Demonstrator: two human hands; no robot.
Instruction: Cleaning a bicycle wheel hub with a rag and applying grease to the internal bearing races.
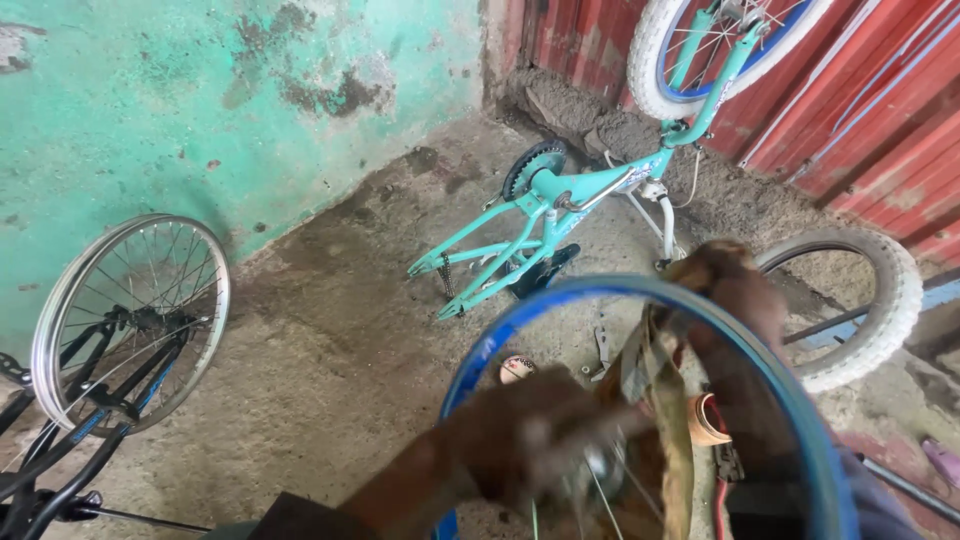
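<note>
I hold a blue bicycle wheel rim (520, 315) upright in front of me, low in the view. My left hand (530, 440) is closed around the hub and spokes at the wheel's centre. My right hand (735, 290) grips the top right of the rim, pinching a dirty tan rim strip or rag (665, 410) that hangs down across the spokes. Both hands are blurred.
A teal bicycle frame (545, 215) lies upside down on the concrete floor, its white-tyred front wheel (660, 50) against a red corrugated wall. A loose white tyre (880, 300) lies at right. A black bicycle with a bare silver wheel (130, 320) stands at left by the green wall.
</note>
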